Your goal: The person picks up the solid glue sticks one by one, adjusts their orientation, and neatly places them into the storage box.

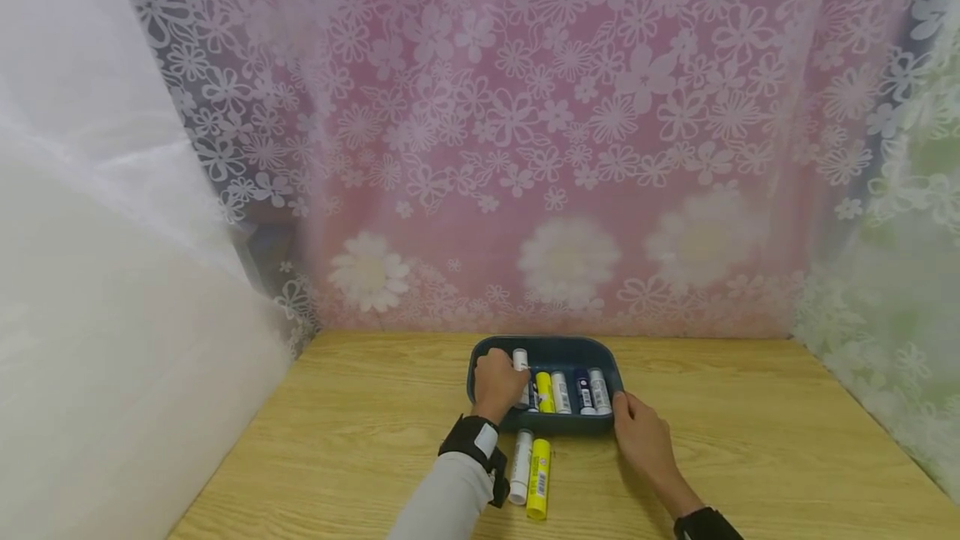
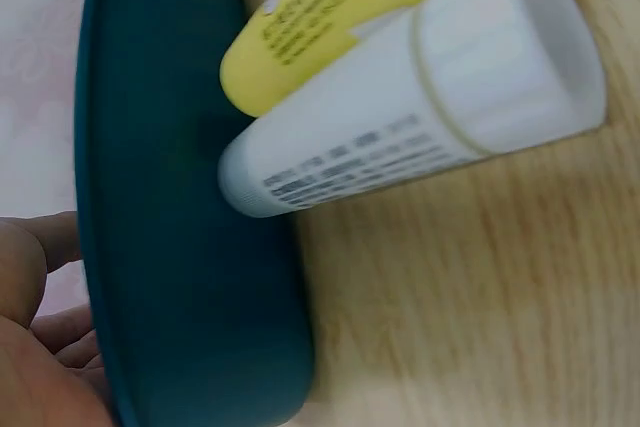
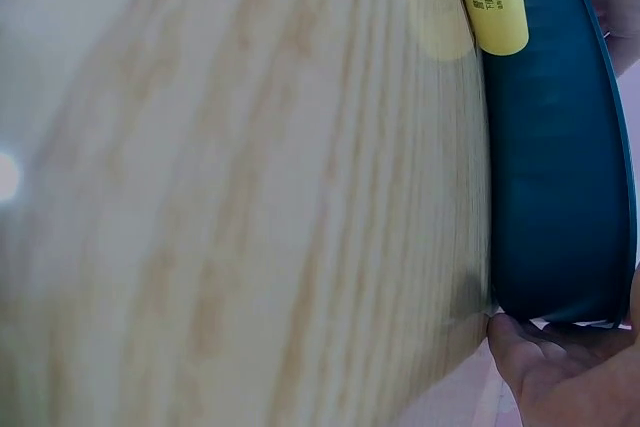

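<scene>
A dark teal tray (image 1: 562,424) on the wooden table holds several glue sticks: a yellow one (image 1: 545,392), white ones (image 1: 560,392) and a dark blue one (image 1: 583,391). My left hand (image 1: 498,384) reaches over its left side, fingers curled at a white stick (image 1: 521,361) standing at the tray's left end. The left wrist view shows that hand (image 2: 45,337) only partly, behind the tray wall (image 2: 190,247). My right hand (image 1: 647,440) holds the tray's right front corner; in the right wrist view its fingers (image 3: 520,347) lie against the tray's end.
In front of the tray, a white glue stick (image 1: 521,467) and a yellow one (image 1: 538,479) lie side by side on the table (image 1: 360,440). A pink flowered curtain (image 1: 555,148) hangs behind the table, with a white sheet (image 1: 112,273) on the left.
</scene>
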`<state>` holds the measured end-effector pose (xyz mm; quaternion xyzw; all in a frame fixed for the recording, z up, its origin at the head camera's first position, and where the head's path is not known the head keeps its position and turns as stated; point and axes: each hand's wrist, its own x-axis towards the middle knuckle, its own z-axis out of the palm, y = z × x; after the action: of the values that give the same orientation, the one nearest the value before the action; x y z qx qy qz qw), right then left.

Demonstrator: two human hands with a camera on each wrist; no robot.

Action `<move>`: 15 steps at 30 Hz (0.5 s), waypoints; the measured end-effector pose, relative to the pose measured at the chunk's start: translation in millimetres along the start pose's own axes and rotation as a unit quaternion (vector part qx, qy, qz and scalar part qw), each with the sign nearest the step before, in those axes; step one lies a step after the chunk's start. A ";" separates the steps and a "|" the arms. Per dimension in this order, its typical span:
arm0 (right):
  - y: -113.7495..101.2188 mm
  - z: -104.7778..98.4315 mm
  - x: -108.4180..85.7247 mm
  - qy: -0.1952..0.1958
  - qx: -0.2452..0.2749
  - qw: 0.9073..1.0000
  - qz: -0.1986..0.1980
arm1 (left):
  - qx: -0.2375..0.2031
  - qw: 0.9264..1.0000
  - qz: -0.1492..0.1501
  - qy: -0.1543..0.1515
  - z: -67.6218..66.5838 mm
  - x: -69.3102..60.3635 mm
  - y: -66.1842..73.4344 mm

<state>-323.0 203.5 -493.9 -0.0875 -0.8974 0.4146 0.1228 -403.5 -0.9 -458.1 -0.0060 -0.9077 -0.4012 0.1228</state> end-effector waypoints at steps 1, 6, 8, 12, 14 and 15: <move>0.2 0.3 -0.2 0.000 0.002 1.000 0.000 | -0.003 1.000 -0.001 0.001 1.4 -0.5 -1.5; -0.5 0.7 -1.0 -0.004 0.005 1.000 0.006 | -0.011 1.000 0.008 0.015 6.8 -2.2 -6.8; -1.1 0.3 -1.3 -0.005 0.005 1.000 0.007 | -0.008 1.000 0.011 0.017 8.5 -2.5 -7.9; -2.3 -0.5 -1.5 -0.002 0.004 1.000 0.004 | -0.003 1.000 0.007 0.018 10.2 -2.5 -8.6; -2.7 -0.9 -1.9 -0.002 0.003 1.000 0.004 | 0.000 1.000 0.006 0.017 10.4 -2.2 -8.6; -2.9 -1.0 -1.9 -0.002 0.003 1.000 0.004 | 0.003 1.000 0.003 0.015 10.4 -1.8 -8.6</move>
<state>-321.0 201.9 -491.3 -0.0902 -0.8962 0.4178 0.1193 -404.9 1.0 -471.5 -0.0027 -0.9068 -0.3985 0.1376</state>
